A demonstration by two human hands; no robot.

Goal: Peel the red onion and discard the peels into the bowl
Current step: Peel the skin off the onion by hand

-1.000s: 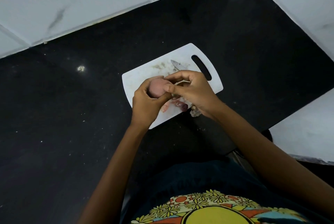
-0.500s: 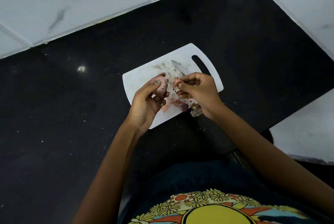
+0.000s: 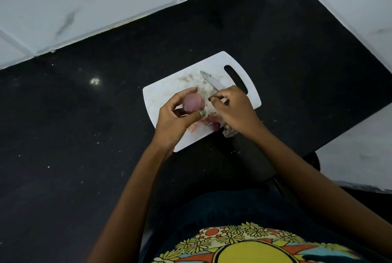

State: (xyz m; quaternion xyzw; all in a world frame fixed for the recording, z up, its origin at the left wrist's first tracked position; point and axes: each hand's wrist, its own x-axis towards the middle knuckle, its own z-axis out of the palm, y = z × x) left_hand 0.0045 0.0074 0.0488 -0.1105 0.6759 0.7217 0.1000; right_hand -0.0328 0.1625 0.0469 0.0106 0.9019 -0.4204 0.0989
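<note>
The left hand (image 3: 174, 120) grips the red onion (image 3: 194, 103) in curled fingers above the cutting board (image 3: 165, 93). The right hand (image 3: 232, 107), just beside it, has its fingertips pinched together; on what, I cannot tell. Peels (image 3: 209, 124) lie beneath both hands, the knife (image 3: 212, 81) beyond the right fingers.

I can see only the blade of the knife (image 3: 212, 81); its handle is hidden under the right hand (image 3: 234, 110). I can't tell whether that hand's curled fingertips pinch anything. The left hand (image 3: 176, 121) covers the near side of the red onion (image 3: 193, 102). The peels (image 3: 209, 124) are partly hidden beneath both hands, and their edges blur.
</note>
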